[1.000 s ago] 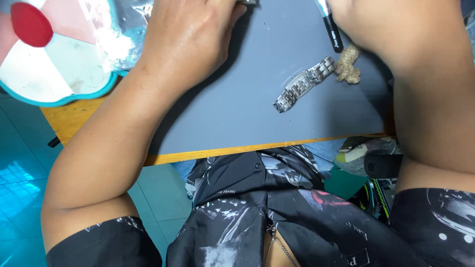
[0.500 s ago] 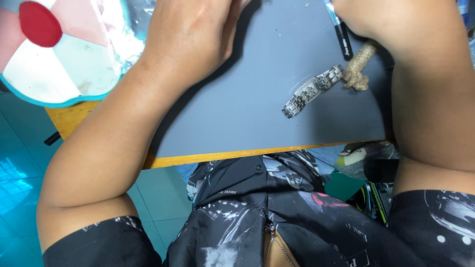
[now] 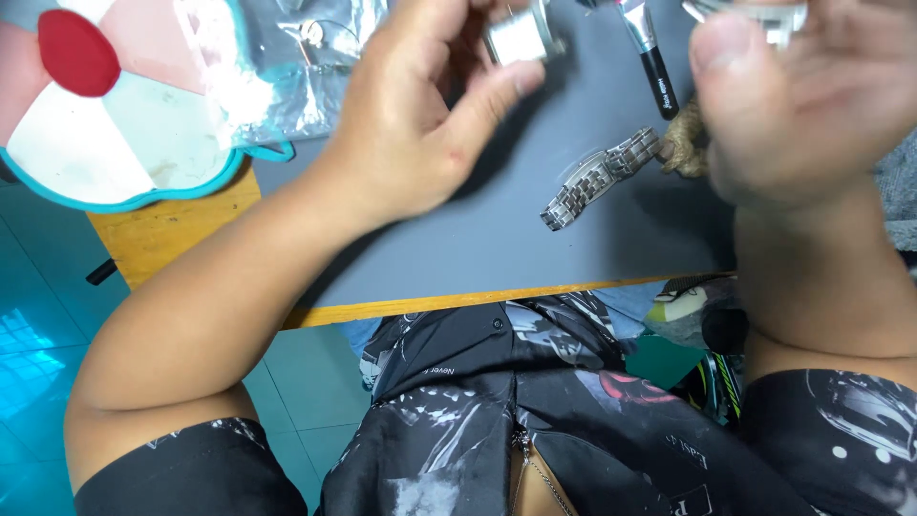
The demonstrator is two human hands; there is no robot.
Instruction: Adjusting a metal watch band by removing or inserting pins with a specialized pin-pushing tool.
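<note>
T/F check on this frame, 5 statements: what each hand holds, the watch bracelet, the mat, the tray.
1. The left hand pinches a small silvery metal piece. True.
2. The metal watch bracelet lies on the bare wood. False: it lies on the grey mat.
3. The right hand rests flat on the mat. False: it is raised, with something shiny at its fingertips at the top edge.
4. A black-handled tool lies on the mat above the bracelet. True.
5. The teal-rimmed tray is on the right. False: it is far left.
</note>
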